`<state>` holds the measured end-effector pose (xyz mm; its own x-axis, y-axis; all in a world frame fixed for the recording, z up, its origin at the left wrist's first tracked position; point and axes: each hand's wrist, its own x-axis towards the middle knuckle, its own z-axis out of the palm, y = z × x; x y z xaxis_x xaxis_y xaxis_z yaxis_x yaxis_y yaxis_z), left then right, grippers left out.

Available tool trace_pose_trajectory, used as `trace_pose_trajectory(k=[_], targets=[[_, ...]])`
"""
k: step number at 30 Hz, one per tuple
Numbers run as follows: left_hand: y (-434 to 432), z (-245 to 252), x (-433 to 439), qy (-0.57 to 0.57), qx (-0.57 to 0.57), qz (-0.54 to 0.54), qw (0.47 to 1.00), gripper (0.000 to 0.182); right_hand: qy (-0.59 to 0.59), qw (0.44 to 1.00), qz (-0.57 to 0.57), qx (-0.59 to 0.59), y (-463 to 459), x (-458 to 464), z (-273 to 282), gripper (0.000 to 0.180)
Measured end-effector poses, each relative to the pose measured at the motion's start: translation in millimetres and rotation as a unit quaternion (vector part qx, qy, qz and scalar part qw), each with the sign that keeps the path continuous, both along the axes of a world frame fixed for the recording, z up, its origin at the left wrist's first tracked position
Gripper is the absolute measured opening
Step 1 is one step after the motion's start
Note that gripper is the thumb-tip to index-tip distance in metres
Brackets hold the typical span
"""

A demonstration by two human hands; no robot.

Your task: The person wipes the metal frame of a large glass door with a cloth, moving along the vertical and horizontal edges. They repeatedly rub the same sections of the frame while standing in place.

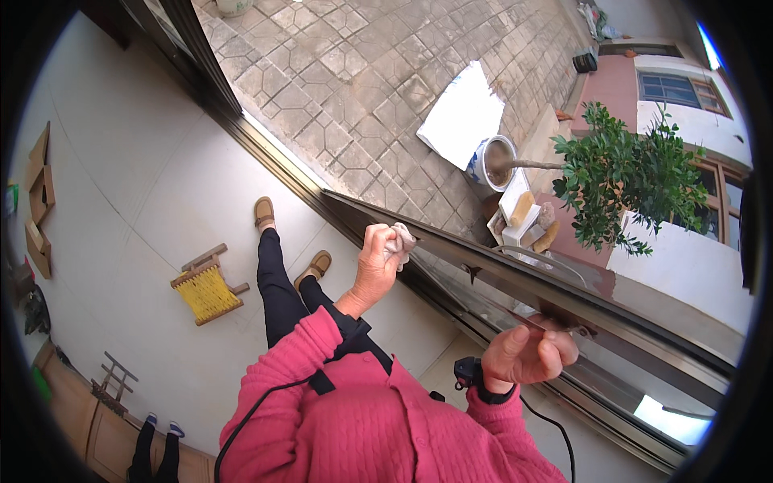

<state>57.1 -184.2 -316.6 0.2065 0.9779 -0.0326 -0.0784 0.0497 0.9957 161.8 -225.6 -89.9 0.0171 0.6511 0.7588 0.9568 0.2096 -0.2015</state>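
Note:
My left hand (375, 265) is closed round a crumpled whitish cloth (400, 244), which touches or lies close to the dark metal frame of a sliding glass door (447, 247). Farther along that frame, my right hand (534, 353) is at the door's edge beside a small metal fitting, its fingers bent. Whether the right fingers grip the frame or only rest against it cannot be told. Both wrists carry black straps, and a black cable runs from each sleeve.
A low stool with a yellow woven seat (208, 294) stands on the tiled floor, left of my legs. The door track (284, 163) crosses the floor. Outside are a potted tree (628, 175), a white sheet (465, 115) and stones. Another person's legs (154, 450) show at lower left.

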Motion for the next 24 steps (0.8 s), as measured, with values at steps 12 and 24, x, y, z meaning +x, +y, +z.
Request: trace_pose_trajectory(k=[12,24], targets=[[22.6,-42.6,-2.9,0.076,-0.124,-0.009,0.989,0.039,0.026,0.998,0.029,-0.046,-0.5,-3.8,9.1,0.031],[209.9,62.3,-10.9,-0.058,-0.176,-0.321,0.929,0.036,0.377,0.9,-0.191,-0.102,-33.1,-53.0,36.2,0.033]])
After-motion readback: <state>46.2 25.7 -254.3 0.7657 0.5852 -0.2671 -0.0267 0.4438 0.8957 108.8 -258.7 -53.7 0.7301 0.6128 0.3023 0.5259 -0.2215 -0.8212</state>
